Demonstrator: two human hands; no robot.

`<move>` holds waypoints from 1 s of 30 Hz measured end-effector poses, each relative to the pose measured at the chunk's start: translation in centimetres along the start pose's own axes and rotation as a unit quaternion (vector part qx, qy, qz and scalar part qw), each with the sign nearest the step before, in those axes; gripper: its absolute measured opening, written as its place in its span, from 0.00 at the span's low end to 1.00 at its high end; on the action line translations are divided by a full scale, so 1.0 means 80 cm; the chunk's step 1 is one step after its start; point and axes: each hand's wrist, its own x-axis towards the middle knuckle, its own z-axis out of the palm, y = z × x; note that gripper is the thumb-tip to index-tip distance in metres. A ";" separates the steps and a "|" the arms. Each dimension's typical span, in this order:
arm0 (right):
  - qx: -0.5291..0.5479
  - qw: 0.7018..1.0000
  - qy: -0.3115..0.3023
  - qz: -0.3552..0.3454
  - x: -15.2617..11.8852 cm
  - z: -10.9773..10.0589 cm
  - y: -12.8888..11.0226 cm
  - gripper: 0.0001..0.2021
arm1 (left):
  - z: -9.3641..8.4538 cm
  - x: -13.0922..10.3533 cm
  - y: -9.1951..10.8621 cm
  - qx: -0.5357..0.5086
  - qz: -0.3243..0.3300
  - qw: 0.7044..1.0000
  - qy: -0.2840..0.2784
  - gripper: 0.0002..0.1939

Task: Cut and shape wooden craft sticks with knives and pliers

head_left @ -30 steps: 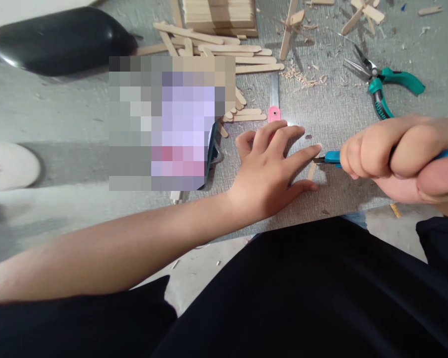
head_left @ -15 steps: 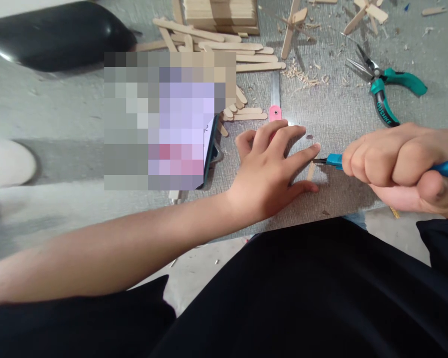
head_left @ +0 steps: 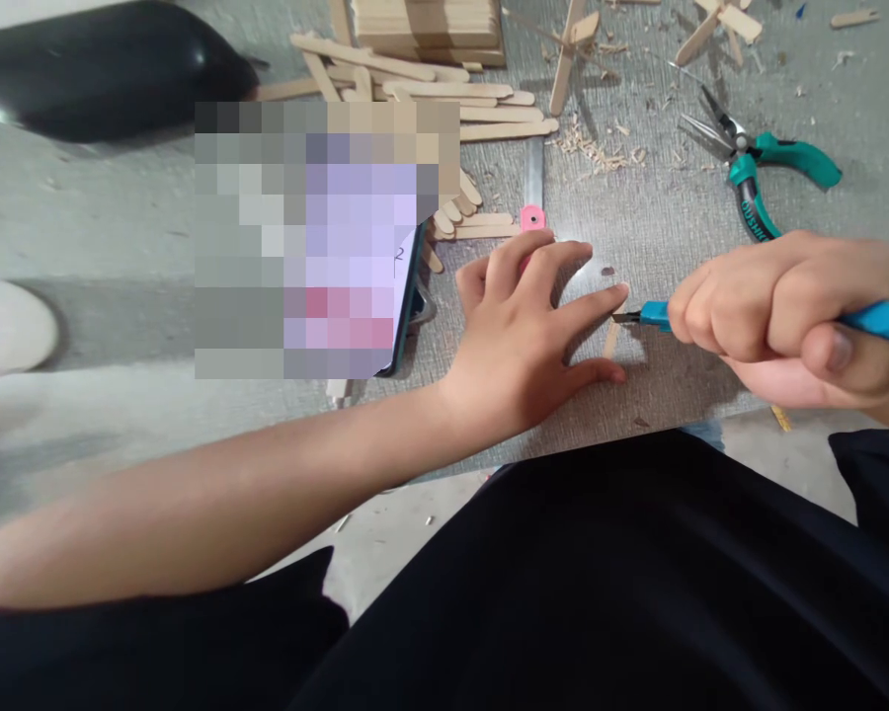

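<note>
My right hand point(head_left: 777, 311) is closed round the blue handle of a utility knife point(head_left: 653, 315). Its dark blade tip meets a short piece of wooden craft stick point(head_left: 611, 339) lying on the table. My left hand point(head_left: 523, 316) lies spread with its fingers apart; its index fingertip presses down at the upper end of that stick piece, right by the blade, and its thumb rests just below. A pink-handled metal blade point(head_left: 533, 188) reaches out from under the left hand's middle fingers, its lower part covered.
Green-handled pliers point(head_left: 745, 158) lie open beyond my right hand. Loose craft sticks point(head_left: 481, 91), a stacked block of sticks point(head_left: 430, 30) and wood shavings point(head_left: 593, 148) spread across the back. A phone point(head_left: 407, 296), partly blurred out, stands left, near a black rounded object point(head_left: 111, 69).
The whole view has shifted slightly, so things sit a little further left. My right hand has tilted a bit with the knife, whose blade stays at the stick piece. My left hand keeps its place.
</note>
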 end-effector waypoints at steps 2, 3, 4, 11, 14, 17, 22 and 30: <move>-0.008 0.998 -0.054 0.012 0.017 -0.010 0.004 0.28 | 0.000 0.000 -0.001 -0.001 -0.001 1.000 -0.001 0.36; -0.011 0.999 -0.050 0.014 0.025 -0.011 0.005 0.28 | -0.001 0.000 -0.001 -0.002 0.001 1.000 -0.002 0.36; -0.013 0.999 -0.041 0.015 0.031 -0.011 0.005 0.29 | -0.001 0.000 -0.002 -0.001 0.003 1.000 -0.003 0.36; 0.015 0.999 0.047 0.022 0.010 0.011 -0.015 0.25 | -0.006 0.001 0.005 0.014 -0.023 0.999 -0.035 0.34; 0.036 0.982 0.184 0.022 -0.006 0.019 -0.023 0.25 | -0.007 0.002 0.008 0.013 -0.029 0.999 -0.038 0.33; 0.064 0.963 0.259 0.028 -0.008 0.021 -0.023 0.28 | -0.007 0.001 0.009 0.013 -0.032 0.999 -0.037 0.33; 0.154 0.936 0.309 0.061 -0.002 0.008 -0.016 0.34 | -0.007 0.001 0.007 0.010 -0.036 0.998 -0.043 0.34; 0.204 0.908 0.354 0.089 -0.005 -0.020 0.002 0.31 | -0.007 0.000 0.006 0.015 -0.027 0.998 -0.050 0.41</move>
